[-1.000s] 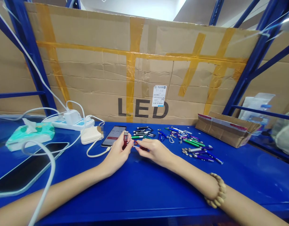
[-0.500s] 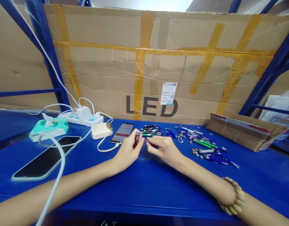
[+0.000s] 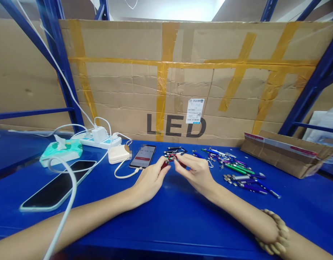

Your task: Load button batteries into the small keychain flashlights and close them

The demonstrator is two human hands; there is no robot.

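My left hand (image 3: pixel 151 177) pinches a small red metal tube (image 3: pixel 164 165), mostly hidden by the fingers, that looks like a mini flashlight. My right hand (image 3: pixel 196 172) is closed on a red carabiner (image 3: pixel 173 157), whose curved end shows beyond the fingertips. The two red pieces meet between my hands, above the blue tabletop; I cannot tell whether they are joined. Just behind lie several black tubes with clips (image 3: pixel 177 149). To the right are a pile of blue, purple and silver tubes, green tubes (image 3: pixel 238 168) and several button cells (image 3: pixel 229 178).
Left of my hands are a phone showing a timer (image 3: pixel 142 157), a cream charger (image 3: pixel 119 154), a dark-screened phone (image 3: pixel 58 186), a tissue pack (image 3: pixel 60 150) and a power strip (image 3: pixel 109 141). A white cable (image 3: pixel 71 202) crosses my left forearm. An open cardboard box (image 3: pixel 280 151) stands right.
The silver end of the tube in my left hand has turned down out of sight. The red carabiner now shows more clearly between my hands. The camera view has tilted slightly upward.
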